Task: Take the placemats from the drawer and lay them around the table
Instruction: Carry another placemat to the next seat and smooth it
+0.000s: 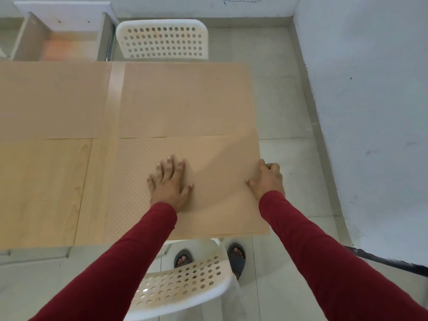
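A tan placemat (215, 205) lies at the near right corner of the wooden table (41, 193). My left hand (170, 184) rests flat on it with the fingers spread. At the mat's right edge, my right hand (266, 179) has its thumb on top and its fingers curled over the table's side. Beyond this mat, a second placemat (185, 100) covers the far right part of the table. A third placemat (51, 100) lies at the far left. An open drawer (62, 42) shows behind the table at the top left.
A white perforated chair (162, 40) stands at the table's far side. Another white chair (183, 286) is right below me, with my sandalled feet (236, 256) beside it. A pale wall (370, 112) runs along the right. A dark cable (382, 260) crosses the floor.
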